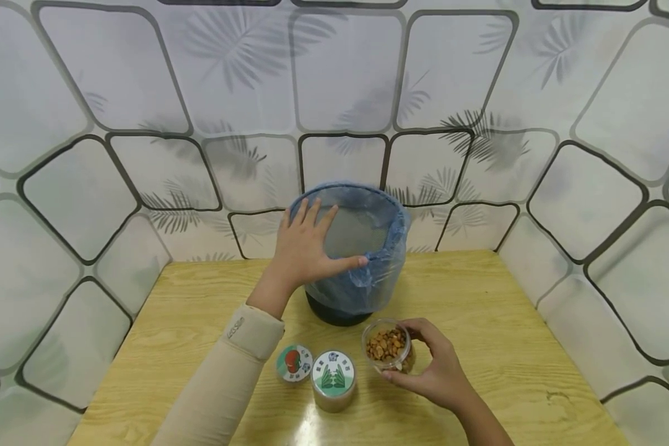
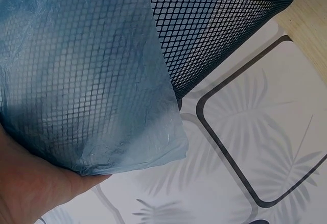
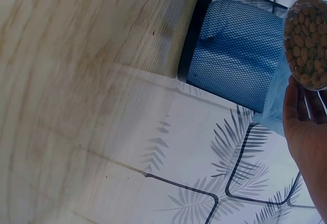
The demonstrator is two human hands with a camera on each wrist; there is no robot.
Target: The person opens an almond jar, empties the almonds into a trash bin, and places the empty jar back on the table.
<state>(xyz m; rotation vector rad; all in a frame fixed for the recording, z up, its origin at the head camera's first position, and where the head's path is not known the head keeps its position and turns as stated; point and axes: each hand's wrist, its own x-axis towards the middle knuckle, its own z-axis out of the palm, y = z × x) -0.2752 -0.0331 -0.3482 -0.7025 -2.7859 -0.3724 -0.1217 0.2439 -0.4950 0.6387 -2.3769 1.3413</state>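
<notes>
The right hand (image 1: 443, 370) has its fingers curled round the wall of the open jar (image 1: 406, 359), which holds nuts (image 1: 386, 342); the bin (image 1: 337, 314) stands at the jar's 11 o'clock. The left hand (image 1: 303, 251) is at the bin's rim, its fingers straight and widely spread, gripping nothing. For good work, I would keep the jar's mouth upwards, steady the bag (image 1: 387, 275) lightly, and avoid the closed jar (image 1: 333, 401) at 8 o'clock.

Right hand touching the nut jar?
Touching. The head view shows the right hand holding the nut jar, thumb and fingers against its sides.
</notes>
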